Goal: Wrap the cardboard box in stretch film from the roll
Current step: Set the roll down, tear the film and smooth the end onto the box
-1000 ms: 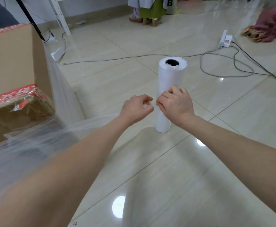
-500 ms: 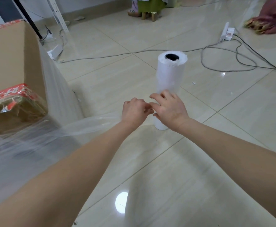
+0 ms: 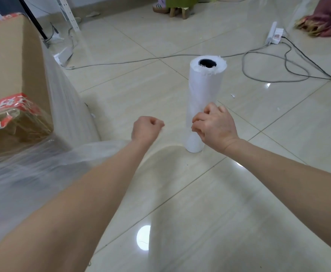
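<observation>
The open cardboard box (image 3: 9, 61), with red tape on its flaps, stands at the left. Clear stretch film (image 3: 43, 169) covers its near side and trails across the floor to my left hand (image 3: 146, 128), which is closed in a fist on the film's end. The white film roll (image 3: 205, 83) stands upright on the tiled floor in the middle. My right hand (image 3: 214, 127) is just in front of the roll's lower half, its fingers pinched on the film there. A gap of bare floor shows between the two hands.
Grey cables (image 3: 278, 75) loop over the floor behind the roll and run to a white power strip (image 3: 273, 34). A pink cloth heap (image 3: 325, 20) lies far right. Stool legs (image 3: 178, 11) and a white rack leg (image 3: 68, 14) stand at the back.
My hands were touching in front of the roll; now they have pulled apart, the left toward the box, the right staying at the roll.
</observation>
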{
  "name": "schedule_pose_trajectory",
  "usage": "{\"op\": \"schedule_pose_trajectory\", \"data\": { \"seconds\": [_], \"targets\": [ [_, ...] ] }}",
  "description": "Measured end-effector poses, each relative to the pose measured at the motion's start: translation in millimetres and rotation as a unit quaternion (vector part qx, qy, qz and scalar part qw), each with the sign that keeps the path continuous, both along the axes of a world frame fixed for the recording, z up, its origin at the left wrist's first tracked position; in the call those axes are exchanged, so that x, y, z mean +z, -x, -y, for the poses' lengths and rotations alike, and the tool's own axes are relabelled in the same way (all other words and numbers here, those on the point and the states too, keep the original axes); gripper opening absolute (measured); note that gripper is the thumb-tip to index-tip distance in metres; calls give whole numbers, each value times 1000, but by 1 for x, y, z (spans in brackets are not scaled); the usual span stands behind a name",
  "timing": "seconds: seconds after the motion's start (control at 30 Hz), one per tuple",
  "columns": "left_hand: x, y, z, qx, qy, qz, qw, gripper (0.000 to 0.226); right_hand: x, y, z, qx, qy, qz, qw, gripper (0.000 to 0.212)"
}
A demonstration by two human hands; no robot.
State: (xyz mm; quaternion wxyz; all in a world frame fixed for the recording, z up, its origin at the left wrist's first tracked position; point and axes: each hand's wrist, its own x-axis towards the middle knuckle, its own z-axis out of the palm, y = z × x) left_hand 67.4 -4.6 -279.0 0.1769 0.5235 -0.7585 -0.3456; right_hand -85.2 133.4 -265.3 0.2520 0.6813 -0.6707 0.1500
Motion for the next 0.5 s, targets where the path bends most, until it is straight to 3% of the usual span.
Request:
{"op": "schedule_pose_trajectory", "data": {
  "seconds": [0.07, 0.13, 0.27, 0.33, 0.4, 0.5],
  "targets": [
    [-2, -11, 6, -28, 20, 52, 998, 21, 0, 4, -3, -10, 3, -6, 1000, 12],
    [-1, -12, 3, -91, 22, 48, 994, 22, 0, 4, -3, -22, 4, -21, 1000, 11],
    [0, 15, -20, -242, 124, 135, 953, 70, 0, 1, -2, -35, 12, -39, 999, 11],
    [-3, 32, -31, -267, 160, 190, 931, 82, 0, 1, -3, -31, 19, -39, 999, 9],
    [-9, 44, -35, -256, 171, 232, 923, 68, 2, 1, -4, -26, 15, -32, 999, 8],
    [-13, 46, -33, -200, 161, 221, 941, 22, -2, 0, -7, -46, -32, -46, 997, 26]
  ]
}}
